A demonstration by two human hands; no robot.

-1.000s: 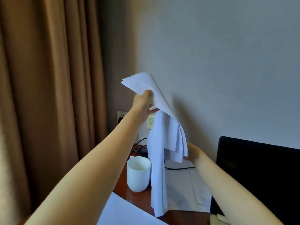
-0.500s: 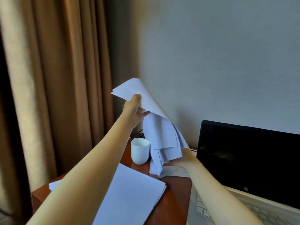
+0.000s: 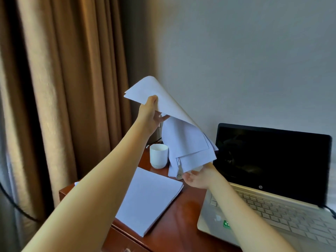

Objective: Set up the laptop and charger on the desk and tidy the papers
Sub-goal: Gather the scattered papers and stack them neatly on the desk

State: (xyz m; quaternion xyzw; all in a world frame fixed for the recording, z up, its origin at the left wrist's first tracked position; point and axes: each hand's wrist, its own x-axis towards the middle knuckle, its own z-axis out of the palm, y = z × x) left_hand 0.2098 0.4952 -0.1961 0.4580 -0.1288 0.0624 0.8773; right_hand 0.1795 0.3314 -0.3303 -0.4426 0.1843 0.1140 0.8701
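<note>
My left hand point(image 3: 150, 113) grips a loose bundle of white sheets point(image 3: 183, 140) by its top corner, high above the back of the desk. The sheets droop down and fan out unevenly. My right hand point(image 3: 197, 178) lies palm up under their lower ends, fingers relaxed, touching the bottom edges. A neat stack of white paper point(image 3: 149, 199) lies flat on the brown desk point(image 3: 181, 231) at the left. The open laptop point(image 3: 272, 206), silver with a dark screen, stands at the right. A black cable point(image 3: 331, 211) leaves its right side. No charger brick shows.
A white cup point(image 3: 158, 158) stands at the back of the desk, left of the hanging sheets. Black cables point(image 3: 158, 140) and a wall socket sit behind it. A brown curtain point(image 3: 63, 106) hangs close along the desk's left edge. The grey wall is right behind.
The view has tilted down, bringing the laptop and paper stack into sight. My right hand came from behind the hanging sheets to under their lower ends. My left hand still holds the top corner.
</note>
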